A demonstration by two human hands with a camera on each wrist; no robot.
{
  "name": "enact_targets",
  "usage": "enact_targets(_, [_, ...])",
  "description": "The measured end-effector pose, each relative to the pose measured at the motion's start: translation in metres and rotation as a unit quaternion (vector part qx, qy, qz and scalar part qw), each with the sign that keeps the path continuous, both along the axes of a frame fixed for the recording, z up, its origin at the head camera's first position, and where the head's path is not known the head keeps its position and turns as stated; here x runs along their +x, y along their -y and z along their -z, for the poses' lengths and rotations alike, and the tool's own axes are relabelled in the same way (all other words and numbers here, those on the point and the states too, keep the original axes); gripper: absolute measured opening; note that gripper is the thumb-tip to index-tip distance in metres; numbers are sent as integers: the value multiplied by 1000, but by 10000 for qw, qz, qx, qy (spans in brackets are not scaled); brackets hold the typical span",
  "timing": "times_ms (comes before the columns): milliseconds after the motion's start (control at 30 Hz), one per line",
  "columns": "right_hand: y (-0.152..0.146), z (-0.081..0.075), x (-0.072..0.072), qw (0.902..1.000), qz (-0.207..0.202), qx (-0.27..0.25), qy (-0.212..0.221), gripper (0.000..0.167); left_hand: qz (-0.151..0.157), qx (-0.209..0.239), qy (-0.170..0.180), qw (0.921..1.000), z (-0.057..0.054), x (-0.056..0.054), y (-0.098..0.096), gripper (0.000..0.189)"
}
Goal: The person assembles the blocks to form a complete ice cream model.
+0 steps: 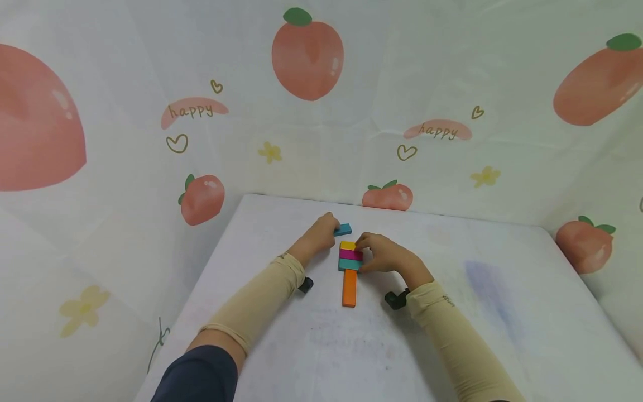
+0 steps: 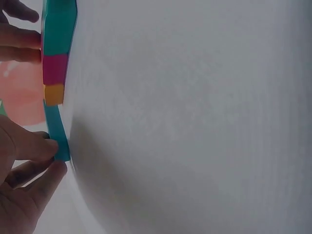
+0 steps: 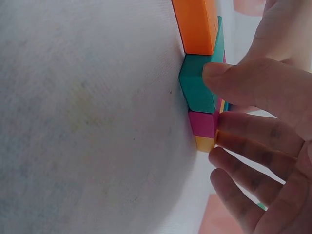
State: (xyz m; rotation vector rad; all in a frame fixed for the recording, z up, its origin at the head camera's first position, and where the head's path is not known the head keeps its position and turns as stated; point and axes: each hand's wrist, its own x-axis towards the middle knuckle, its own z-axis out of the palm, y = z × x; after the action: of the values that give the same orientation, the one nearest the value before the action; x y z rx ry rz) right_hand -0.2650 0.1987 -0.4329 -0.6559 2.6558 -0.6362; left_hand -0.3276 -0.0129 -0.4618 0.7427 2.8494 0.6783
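Observation:
Far out on the table, my left hand point(image 1: 321, 233) pinches one end of a blue block point(image 1: 344, 229) between thumb and fingers. Closer to me, yellow point(image 1: 347, 245), magenta point(image 1: 350, 255) and teal point(image 1: 349, 264) blocks lie side by side in a row. An orange block point(image 1: 349, 288) extends lengthwise toward me from the teal one. My right hand point(image 1: 384, 254) is at the row's right side. In the right wrist view its thumb point(image 3: 219, 73) touches the teal block, and the extended fingers point(image 3: 258, 131) rest by the magenta and yellow blocks.
A white table point(image 1: 311, 357) lies under everything, with a bluish smudge point(image 1: 489, 296) at the right. Behind it hangs a pale cloth point(image 1: 321, 151) printed with fruit and hearts. Dark wrist devices point(image 1: 397, 300) sit below both hands.

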Motion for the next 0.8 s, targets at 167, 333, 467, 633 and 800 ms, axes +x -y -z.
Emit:
enact_targets(167, [0,3,0,10000,47,-14,47,44,200,137,31,9997,2,2,-2,37])
enact_targets(333, [0,5,0,10000,60,-26,59,46,322,170,120,9993,4,4,-6,37])
enact_targets(467, [-1,4,-1,10000,48,-45,3,45,416,207,88,9989,4,5,-8,34])
enact_targets(633, [-2,4,-2,10000,37,-42,-15,43,482,231,147,9985,4,6,-11,33])
enact_targets(800, [-3,4,-2,9999,-62,-69,-86,41,591,288,176,9977,2,10,-12,32])
